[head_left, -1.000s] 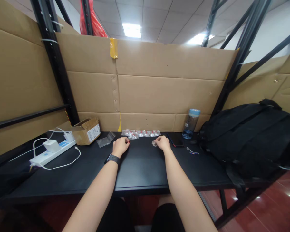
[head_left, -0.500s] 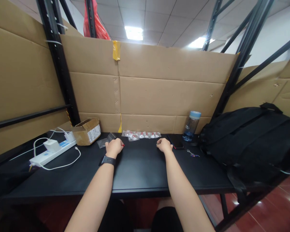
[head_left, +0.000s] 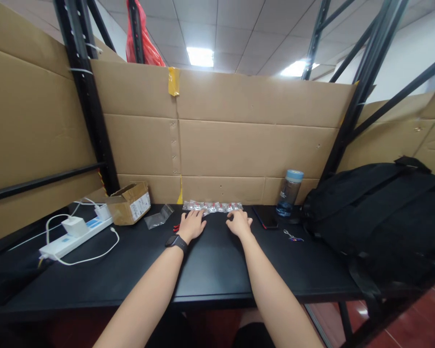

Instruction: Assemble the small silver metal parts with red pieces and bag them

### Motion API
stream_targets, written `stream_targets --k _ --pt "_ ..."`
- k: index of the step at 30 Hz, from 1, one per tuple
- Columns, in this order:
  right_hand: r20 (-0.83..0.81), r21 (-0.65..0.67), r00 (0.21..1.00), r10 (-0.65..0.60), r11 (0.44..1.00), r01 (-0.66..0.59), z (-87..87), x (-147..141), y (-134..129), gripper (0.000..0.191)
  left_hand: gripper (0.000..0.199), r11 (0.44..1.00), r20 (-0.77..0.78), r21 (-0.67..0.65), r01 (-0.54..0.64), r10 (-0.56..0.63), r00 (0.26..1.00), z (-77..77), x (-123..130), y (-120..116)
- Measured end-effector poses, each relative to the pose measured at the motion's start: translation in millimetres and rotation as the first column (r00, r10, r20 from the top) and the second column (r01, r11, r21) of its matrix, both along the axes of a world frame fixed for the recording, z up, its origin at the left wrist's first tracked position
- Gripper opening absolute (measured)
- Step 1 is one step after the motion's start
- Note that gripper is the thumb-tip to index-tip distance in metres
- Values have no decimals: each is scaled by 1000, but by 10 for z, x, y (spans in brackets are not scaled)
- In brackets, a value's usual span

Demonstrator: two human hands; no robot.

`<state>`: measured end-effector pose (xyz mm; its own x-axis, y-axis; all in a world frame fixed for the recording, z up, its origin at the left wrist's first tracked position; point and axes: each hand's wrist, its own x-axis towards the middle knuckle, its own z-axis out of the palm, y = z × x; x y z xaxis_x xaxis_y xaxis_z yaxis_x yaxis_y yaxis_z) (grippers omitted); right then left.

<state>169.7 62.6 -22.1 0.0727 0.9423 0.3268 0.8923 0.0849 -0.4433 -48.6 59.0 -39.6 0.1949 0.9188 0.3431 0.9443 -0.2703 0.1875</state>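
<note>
A row of small clear plastic packets (head_left: pixel 221 207) with red and silvery contents lies along the foot of the cardboard wall. My left hand (head_left: pixel 192 224), with a dark watch on the wrist, rests spread out at the row's near left side, fingertips by the packets. Just left of that hand, a small red item (head_left: pixel 176 227) lies on the black table; its kind is too small to make out. At the right part of the row is my right hand (head_left: pixel 239 223), thumb and forefinger apart, nothing visible between them. Further left lies a clear plastic bag (head_left: pixel 159 217).
An opened cardboard box (head_left: pixel 129 205) and a white power strip (head_left: pixel 78 237) with cables stand left. To the right are a phone (head_left: pixel 266 217), a water bottle (head_left: pixel 289 193), a small keychain-like item (head_left: pixel 293 236) and a black backpack (head_left: pixel 377 217). Cardboard (head_left: pixel 253 145) closes off the back.
My left hand has let go of the red item, moved right to the packets and spread its fingers. My right hand has shifted slightly left and its fingers have parted.
</note>
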Motion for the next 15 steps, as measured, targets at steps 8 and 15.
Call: stream_targets --k 8,15 --pt "-65 49 996 63 997 -60 32 -21 -21 12 38 995 -10 50 -81 82 997 57 90 -149" --pt "-251 187 908 336 937 -295 -11 -43 58 13 32 987 71 83 -135 129 989 111 159 -197"
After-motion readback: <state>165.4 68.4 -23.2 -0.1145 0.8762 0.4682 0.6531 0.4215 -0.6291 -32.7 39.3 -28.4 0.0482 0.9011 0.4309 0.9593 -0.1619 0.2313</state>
